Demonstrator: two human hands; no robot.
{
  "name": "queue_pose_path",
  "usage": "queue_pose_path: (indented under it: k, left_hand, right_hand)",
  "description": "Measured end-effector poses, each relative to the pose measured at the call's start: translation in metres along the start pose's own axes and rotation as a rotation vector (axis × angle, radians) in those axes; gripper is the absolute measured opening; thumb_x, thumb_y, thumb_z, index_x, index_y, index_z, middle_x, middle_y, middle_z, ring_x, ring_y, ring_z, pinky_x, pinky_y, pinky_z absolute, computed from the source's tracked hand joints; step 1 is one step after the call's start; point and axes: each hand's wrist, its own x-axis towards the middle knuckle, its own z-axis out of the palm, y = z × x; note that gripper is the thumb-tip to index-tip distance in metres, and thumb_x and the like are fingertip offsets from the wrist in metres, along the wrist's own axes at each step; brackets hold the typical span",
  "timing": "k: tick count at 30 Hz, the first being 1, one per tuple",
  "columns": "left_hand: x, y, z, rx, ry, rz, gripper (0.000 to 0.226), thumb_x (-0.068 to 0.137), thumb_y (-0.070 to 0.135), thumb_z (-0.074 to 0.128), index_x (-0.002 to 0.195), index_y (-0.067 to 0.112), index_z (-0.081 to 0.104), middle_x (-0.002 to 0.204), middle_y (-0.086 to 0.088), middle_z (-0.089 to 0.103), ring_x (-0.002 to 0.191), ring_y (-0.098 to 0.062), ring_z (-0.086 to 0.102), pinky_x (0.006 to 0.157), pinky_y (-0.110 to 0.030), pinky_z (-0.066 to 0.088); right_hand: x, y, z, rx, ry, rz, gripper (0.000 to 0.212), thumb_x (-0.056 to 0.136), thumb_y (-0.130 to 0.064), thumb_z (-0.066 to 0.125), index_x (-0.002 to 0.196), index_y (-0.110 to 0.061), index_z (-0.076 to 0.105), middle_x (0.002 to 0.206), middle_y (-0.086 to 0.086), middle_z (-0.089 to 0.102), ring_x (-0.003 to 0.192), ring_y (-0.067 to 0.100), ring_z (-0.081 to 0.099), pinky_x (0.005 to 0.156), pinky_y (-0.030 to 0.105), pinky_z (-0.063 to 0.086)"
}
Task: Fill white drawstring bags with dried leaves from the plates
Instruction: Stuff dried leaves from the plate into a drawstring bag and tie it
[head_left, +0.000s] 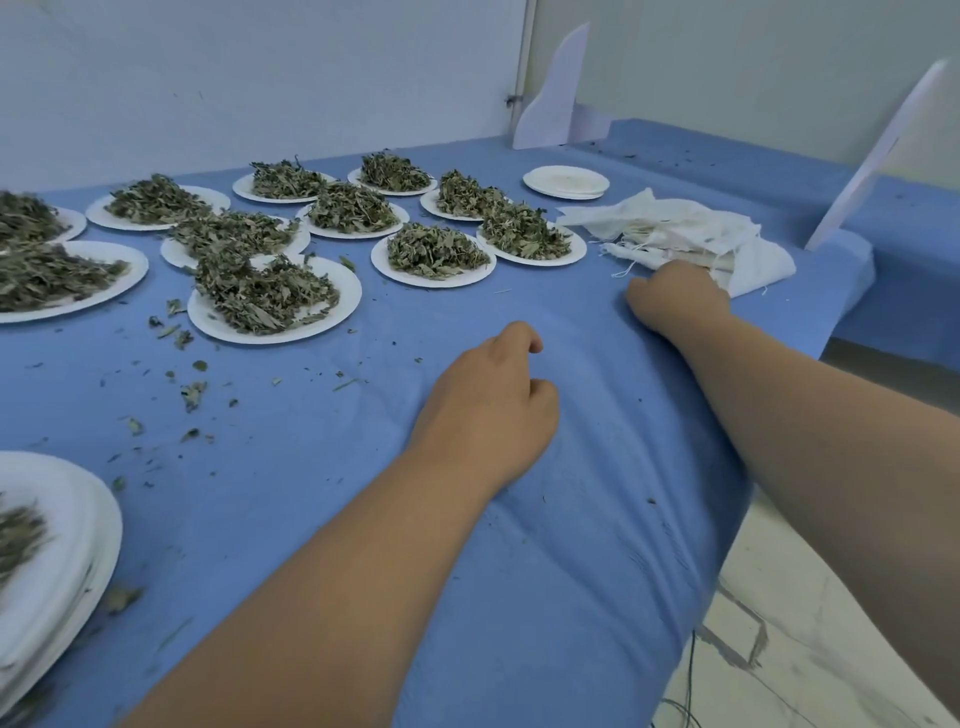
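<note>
**Blue-clothed worktop: fetching a bag to fill**

Blue cloth covers the worktop (322, 467), and white paper plates (434, 283) heaped with dried leaves (436, 252) stand in rows across its far side. The pile of white drawstring bags (675, 228) lies crumpled at the right edge, just beside the nearest loaded plates. The right hand (675, 296) is against the near edge of that pile. Its fingers are tucked out of sight under the knuckles, so I cannot tell whether its grip has closed on any cloth. The left hand (488, 410) rests on the worktop nearer the body, its grip slack, fingers loosely curled round nothing.

The step in hand looks like fetching a bag. Next, one bag must be separated from the pile, its mouth spread open, and a plate brought close.
</note>
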Motion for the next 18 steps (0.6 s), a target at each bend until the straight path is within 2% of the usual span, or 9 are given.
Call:
queue_pose_path:
  k: [3, 4, 6, 7, 10, 12, 14, 16, 18]
  left_hand:
    - [-0.002, 0.0, 0.0, -0.008, 0.024, -0.014, 0.032, 0.092, 0.024, 0.044, 0.124, 0.029, 0.05, 0.12, 0.003, 0.062, 0.113, -0.017, 0.056, 0.09, -0.04, 0.05]
    - [-0.002, 0.0, -0.001, -0.015, 0.026, -0.019, 0.032, 0.092, 0.024, 0.044, 0.123, 0.028, 0.051, 0.119, 0.003, 0.062, 0.112, -0.018, 0.056, 0.09, -0.04, 0.05]
    - [-0.002, -0.001, -0.002, -0.034, 0.03, -0.019, 0.03, 0.092, 0.024, 0.045, 0.121, 0.028, 0.052, 0.117, 0.004, 0.062, 0.111, -0.017, 0.057, 0.09, -0.042, 0.051]
    - [-0.002, 0.0, -0.002, -0.041, 0.034, -0.02, 0.03, 0.092, 0.024, 0.046, 0.12, 0.028, 0.053, 0.115, 0.005, 0.063, 0.109, -0.017, 0.057, 0.09, -0.042, 0.051]
    - [-0.002, 0.001, -0.001, -0.04, 0.042, -0.01, 0.028, 0.091, 0.024, 0.045, 0.118, 0.029, 0.054, 0.106, 0.01, 0.061, 0.105, -0.016, 0.058, 0.086, -0.041, 0.052]
    - [-0.001, 0.001, -0.002, -0.06, 0.04, -0.022, 0.028, 0.091, 0.025, 0.045, 0.116, 0.03, 0.055, 0.094, 0.016, 0.057, 0.096, -0.013, 0.058, 0.08, -0.039, 0.053]
    - [0.001, 0.0, -0.001, -0.102, 0.056, -0.041, 0.025, 0.091, 0.026, 0.046, 0.113, 0.031, 0.058, 0.086, 0.015, 0.057, 0.087, -0.012, 0.059, 0.073, -0.036, 0.053]
    - [0.003, 0.0, -0.001, -0.123, 0.11, -0.044, 0.017, 0.094, 0.031, 0.05, 0.106, 0.032, 0.063, 0.082, 0.014, 0.06, 0.081, -0.011, 0.059, 0.068, -0.03, 0.048]
    - [0.007, -0.001, -0.004, -0.225, 0.2, -0.071, 0.015, 0.094, 0.042, 0.056, 0.099, 0.032, 0.066, 0.089, 0.014, 0.067, 0.083, -0.003, 0.059, 0.071, -0.023, 0.045]
  right_hand:
    - [-0.001, 0.001, 0.0, -0.049, 0.062, -0.071, 0.021, 0.094, -0.03, 0.045, 0.089, -0.012, 0.054, 0.094, 0.01, 0.059, 0.106, 0.032, 0.056, 0.114, 0.049, 0.03]
    - [-0.002, 0.002, -0.001, -0.046, 0.11, -0.107, 0.02, 0.093, -0.027, 0.047, 0.083, -0.011, 0.054, 0.084, 0.007, 0.055, 0.097, 0.031, 0.056, 0.11, 0.048, 0.034]
    - [-0.007, 0.001, -0.003, 0.049, 0.204, -0.166, 0.024, 0.087, -0.021, 0.052, 0.065, -0.011, 0.05, 0.064, 0.004, 0.049, 0.076, 0.03, 0.054, 0.075, 0.037, 0.047]
    - [-0.011, 0.001, -0.005, 0.133, 0.245, -0.189, 0.029, 0.083, -0.02, 0.053, 0.056, -0.014, 0.045, 0.056, 0.002, 0.044, 0.064, 0.029, 0.049, 0.058, 0.032, 0.039]
    - [-0.028, -0.004, -0.013, 0.445, 0.338, -0.242, 0.033, 0.076, -0.022, 0.052, 0.051, -0.014, 0.033, 0.048, -0.003, 0.03, 0.05, 0.015, 0.027, 0.049, 0.031, 0.022]
    - [-0.042, -0.014, -0.021, 0.73, 0.276, -0.234, 0.026, 0.074, -0.021, 0.05, 0.053, -0.009, 0.041, 0.054, 0.0, 0.034, 0.055, 0.012, 0.027, 0.055, 0.03, 0.023]
    - [-0.057, -0.029, -0.031, 1.112, 0.154, -0.091, 0.018, 0.071, -0.019, 0.053, 0.054, -0.014, 0.049, 0.059, -0.003, 0.041, 0.063, 0.013, 0.035, 0.061, 0.029, 0.027]
    - [-0.074, -0.04, -0.038, 1.431, -0.061, 0.046, 0.012, 0.074, -0.015, 0.06, 0.065, -0.022, 0.054, 0.066, -0.004, 0.048, 0.067, 0.018, 0.045, 0.064, 0.028, 0.036]
    - [-0.093, -0.052, -0.04, 1.579, -0.347, 0.045, 0.005, 0.086, -0.015, 0.064, 0.089, -0.014, 0.06, 0.073, 0.004, 0.059, 0.066, 0.023, 0.058, 0.058, 0.029, 0.048]
